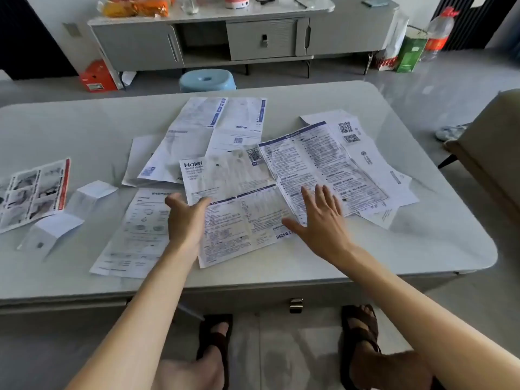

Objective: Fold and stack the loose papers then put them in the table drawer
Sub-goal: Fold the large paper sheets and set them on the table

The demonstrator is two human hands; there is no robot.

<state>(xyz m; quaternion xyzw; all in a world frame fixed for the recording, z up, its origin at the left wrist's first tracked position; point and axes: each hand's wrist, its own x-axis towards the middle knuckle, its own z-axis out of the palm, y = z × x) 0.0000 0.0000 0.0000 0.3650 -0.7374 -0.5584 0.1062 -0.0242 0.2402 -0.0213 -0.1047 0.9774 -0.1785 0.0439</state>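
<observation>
Several loose printed sheets lie scattered on the pale table (422, 243). A large creased Haier leaflet (242, 192) sits in the middle, overlapping another large sheet (318, 161) to its right. My left hand (185, 218) hovers at the leaflet's left edge, fingers relaxed and spread. Over the leaflet's right part is my right hand (320, 218), fingers straight and spread. More sheets lie behind (213, 119) and at the near left (135, 235). Below the table's front edge the drawer's metal handle (296, 305) shows; the drawer looks closed.
Two small folded white papers (92, 195) (50, 232) and a red-edged picture leaflet (33, 190) lie at the table's left. A blue stool (206, 80) and a grey cabinet (225, 40) stand beyond. A beige seat (495, 153) is at the right. My sandalled feet (213, 353) are under the table.
</observation>
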